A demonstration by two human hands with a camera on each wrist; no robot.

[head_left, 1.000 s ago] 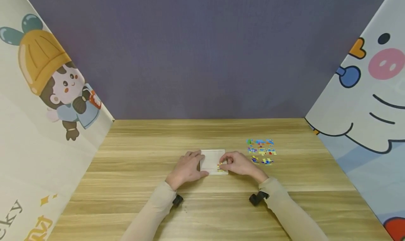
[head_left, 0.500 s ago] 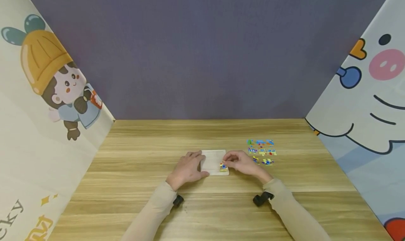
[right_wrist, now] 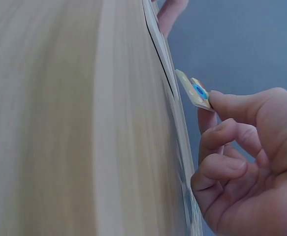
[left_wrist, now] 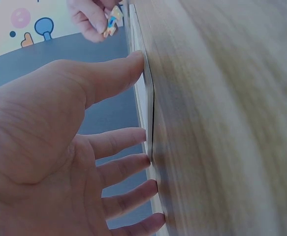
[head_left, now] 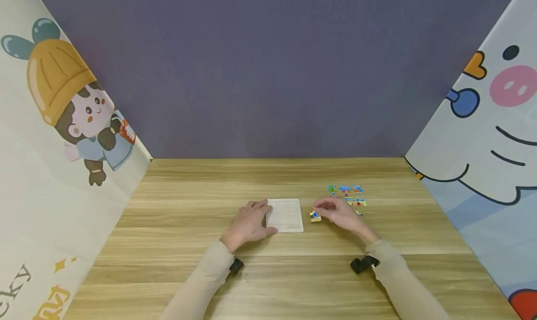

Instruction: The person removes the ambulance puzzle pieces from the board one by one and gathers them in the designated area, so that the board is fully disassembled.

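A flat white puzzle tray [head_left: 287,216] with a low rim lies on the table, nothing lying in it. My left hand [head_left: 250,221] rests at its left edge, fingers straight and spread; in the left wrist view the thumb [left_wrist: 114,76] touches the tray's side. Between thumb and forefinger, my right hand [head_left: 341,212] pinches a small jigsaw piece [right_wrist: 198,92], yellow with a blue round mark. It holds the piece raised, to the right of the tray. Several colourful jigsaw pieces [head_left: 346,189] lie in rows behind the right hand, some of them hidden by it.
The wood-grain table [head_left: 268,278] ends at a dark blue-grey back panel [head_left: 268,73]. Printed cartoon panels [head_left: 478,124] slope up on both sides.
My right hand has lifted the jigsaw piece off the tray's lower right corner and carried it rightward, towards the other pieces. The left hand has stayed at the tray's edge.
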